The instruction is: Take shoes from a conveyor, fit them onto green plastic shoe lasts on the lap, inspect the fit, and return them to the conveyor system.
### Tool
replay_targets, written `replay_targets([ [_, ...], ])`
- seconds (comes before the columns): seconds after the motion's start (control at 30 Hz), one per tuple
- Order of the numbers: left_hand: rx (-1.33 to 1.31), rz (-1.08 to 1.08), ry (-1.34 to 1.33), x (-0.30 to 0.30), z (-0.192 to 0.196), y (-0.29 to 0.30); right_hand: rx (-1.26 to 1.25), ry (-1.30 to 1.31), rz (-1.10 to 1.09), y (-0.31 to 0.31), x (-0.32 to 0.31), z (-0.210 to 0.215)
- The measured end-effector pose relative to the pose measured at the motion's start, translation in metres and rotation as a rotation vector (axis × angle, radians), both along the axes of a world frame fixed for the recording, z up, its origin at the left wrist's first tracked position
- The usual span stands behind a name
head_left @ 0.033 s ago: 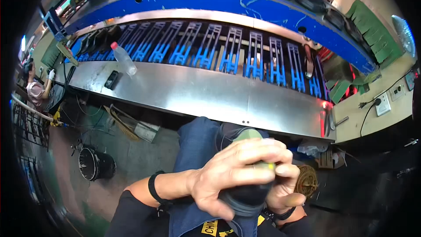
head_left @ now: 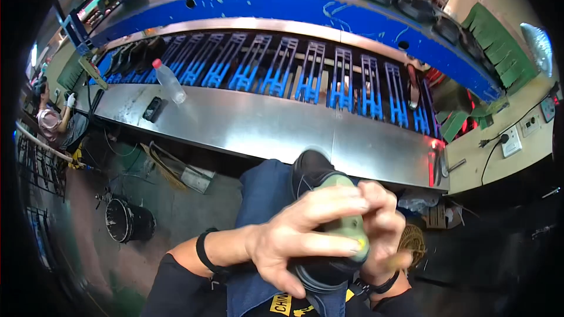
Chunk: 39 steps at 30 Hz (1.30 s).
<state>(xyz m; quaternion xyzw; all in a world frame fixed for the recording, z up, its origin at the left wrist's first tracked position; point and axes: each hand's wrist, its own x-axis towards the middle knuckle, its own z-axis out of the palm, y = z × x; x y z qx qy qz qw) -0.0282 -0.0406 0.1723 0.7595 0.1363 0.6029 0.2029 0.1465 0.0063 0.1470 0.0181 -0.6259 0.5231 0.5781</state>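
A black shoe (head_left: pixel 311 169) rests over my lap, toe pointing away toward the bench. Inside its opening sits a green shoe last (head_left: pixel 348 226) with a small yellow mark on it. My left hand (head_left: pixel 302 226) lies across the shoe from the left, its fingers curved over the last and its thumb low on the near side of the shoe. On the other side, my right hand (head_left: pixel 385 229) is closed around the shoe's right edge, its fingers curled and slightly blurred. What its fingertips press on is partly hidden.
Ahead is a metal bench (head_left: pixel 258 123) with a row of blue-tipped racks (head_left: pixel 276 70). A red-capped bottle (head_left: pixel 170 82) and a small black object (head_left: pixel 153 108) stand on it. A black bucket (head_left: pixel 126 220) is on the floor at left; a wicker basket (head_left: pixel 413 243) is at right.
The shoe has tilted so that its black toe and more of the green last show. My right hand's fingers have shifted up and right; my left hand has hardly moved.
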Motion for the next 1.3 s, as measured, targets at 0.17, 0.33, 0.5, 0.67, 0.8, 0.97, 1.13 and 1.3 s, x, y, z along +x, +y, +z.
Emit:
replay_targets([
  [0.17,-1.01,0.33,-0.46,-0.01,-0.087,0.015,-0.339,-0.651,-0.187,0.036,-0.031,-0.057],
  [0.33,-0.842,0.257,-0.273,0.011,-0.12,-0.029,-0.171,-0.662,-0.029,0.02,0.017,-0.085],
  [0.5,-0.857,0.296,-0.177,0.018,-0.151,-0.013,-0.182,-0.699,-0.112,0.038,0.022,-0.104],
  [0.67,-0.959,0.195,-0.107,0.012,-0.145,0.024,-0.321,-0.576,-0.054,0.054,0.014,-0.127],
  [0.8,-1.03,0.275,-0.135,0.025,-0.16,0.031,-0.343,-0.562,-0.116,0.06,0.012,-0.15],
  [0.97,-1.104,0.35,-0.112,0.028,-0.173,0.048,-0.408,-0.576,-0.137,0.074,0.009,-0.172],
  [1.13,-1.059,0.439,-0.055,0.03,-0.171,0.053,-0.475,-0.561,-0.106,0.08,0.007,-0.177],
  [1.3,-1.179,0.448,-0.302,0.033,-0.182,0.037,-0.543,-0.6,-0.207,0.063,-0.005,-0.17],
])
